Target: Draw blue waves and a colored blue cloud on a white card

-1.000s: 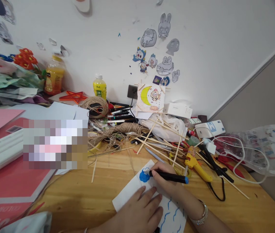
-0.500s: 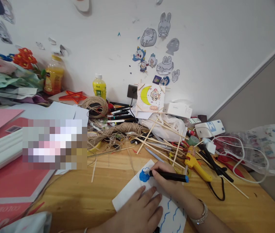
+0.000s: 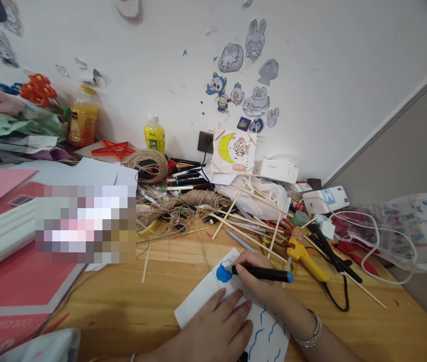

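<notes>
A: ok so what are the hands up to?

B: Right hand (image 3: 261, 290) has a black marker (image 3: 270, 275) with a blue end pinched in its fingers, tip at the blue patch (image 3: 223, 274) near the top of the paper (image 3: 200, 301). Can't tell if the tip actually touches.

A: and the other one?

B: Left hand (image 3: 213, 327) lies flat on the paper, fingers a bit apart, not gripping anything. Blue wavy lines (image 3: 256, 338) show lower down on the sheet.

A: where's the paper sitting?

B: Tilted on the near side of the wooden bench (image 3: 130, 301). Thin sticks (image 3: 230, 213) are strewn behind it, and a yellow glue gun (image 3: 307, 259) lies to the right, beyond the marker.
</notes>
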`<act>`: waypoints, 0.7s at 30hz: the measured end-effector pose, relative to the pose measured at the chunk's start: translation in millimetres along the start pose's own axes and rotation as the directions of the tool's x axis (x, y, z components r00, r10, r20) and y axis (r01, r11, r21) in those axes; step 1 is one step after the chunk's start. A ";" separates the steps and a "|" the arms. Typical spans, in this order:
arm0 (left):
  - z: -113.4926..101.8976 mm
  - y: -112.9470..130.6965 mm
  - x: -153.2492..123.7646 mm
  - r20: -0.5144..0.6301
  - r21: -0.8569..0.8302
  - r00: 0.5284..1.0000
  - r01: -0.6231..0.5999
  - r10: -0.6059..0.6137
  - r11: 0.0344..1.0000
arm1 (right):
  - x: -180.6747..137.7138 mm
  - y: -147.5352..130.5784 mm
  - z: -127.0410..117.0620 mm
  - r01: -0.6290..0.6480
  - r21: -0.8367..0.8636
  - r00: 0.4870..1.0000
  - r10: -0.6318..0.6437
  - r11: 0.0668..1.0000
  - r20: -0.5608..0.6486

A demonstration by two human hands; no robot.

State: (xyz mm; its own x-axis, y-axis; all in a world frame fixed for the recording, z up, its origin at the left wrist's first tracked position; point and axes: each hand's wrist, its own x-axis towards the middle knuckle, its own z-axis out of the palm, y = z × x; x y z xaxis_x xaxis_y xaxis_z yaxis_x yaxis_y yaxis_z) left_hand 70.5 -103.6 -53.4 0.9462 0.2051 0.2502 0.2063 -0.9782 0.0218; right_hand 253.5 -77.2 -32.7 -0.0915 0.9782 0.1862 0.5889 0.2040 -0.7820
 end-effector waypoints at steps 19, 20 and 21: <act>-2.6 0.3 -0.6 0.021 -0.016 1.000 -0.002 0.003 1.000 | -2.0 -3.2 -1.4 0.024 -0.028 1.000 -0.025 0.999 -0.009; -3.2 0.3 -0.4 0.028 -0.020 1.000 -0.003 0.003 1.000 | -2.1 -3.0 -1.4 0.027 -0.031 1.000 -0.028 0.999 -0.010; -3.6 0.2 -0.3 0.031 -0.024 1.000 -0.002 0.003 1.000 | -2.1 -2.7 -1.3 0.028 -0.032 0.999 -0.028 0.999 -0.016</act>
State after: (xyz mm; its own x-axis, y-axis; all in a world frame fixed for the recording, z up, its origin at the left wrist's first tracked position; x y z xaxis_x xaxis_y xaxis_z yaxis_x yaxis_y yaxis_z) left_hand 69.3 -103.9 -50.0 0.9540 0.2033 0.2203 0.1983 -0.9791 0.0448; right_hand 253.1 -79.8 -30.2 -0.0949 0.9714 0.2177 0.6118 0.2295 -0.7570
